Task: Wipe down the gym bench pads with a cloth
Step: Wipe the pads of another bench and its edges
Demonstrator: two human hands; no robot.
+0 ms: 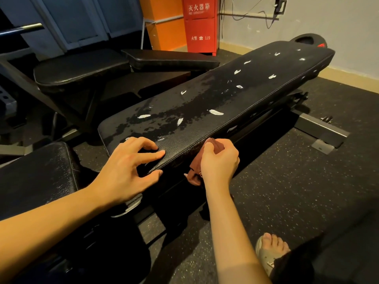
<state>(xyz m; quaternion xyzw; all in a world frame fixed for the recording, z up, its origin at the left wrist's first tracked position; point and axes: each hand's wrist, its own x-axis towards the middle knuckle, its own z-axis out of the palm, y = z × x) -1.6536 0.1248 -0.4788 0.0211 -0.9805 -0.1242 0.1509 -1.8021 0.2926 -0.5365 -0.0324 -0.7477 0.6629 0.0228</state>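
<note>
Right hand: your right hand (219, 160) is clamped around a bunched reddish-brown cloth (195, 162), knuckles out, pressing it onto the side edge of the long black textured vinyl back pad (235, 95). That suits wiping the seam, I judge.
Left hand: your left hand (127, 171) has its fingers spread, tips resting on the pad's near end at 9 o'clock from the cloth, thumb at the corner. It looks like a brace to steady the pad, holding nothing.
Cloth position: at 5 o'clock on the pad's near end, touching its right flank, mostly hidden in your fist.
Pad lie: it runs from the centre toward 2 o'clock, with a dark wet patch (184, 107) down its middle, so the top appears already wetted.
Count, pads: four. This one, a short black seat pad (41, 173) at 8 o'clock, and two black pads (82, 68) (170, 59) on the neighbouring bench at 11 o'clock.
Count, cloths: one.
Count, white tears in the vinyl: roughly a dozen.
</note>
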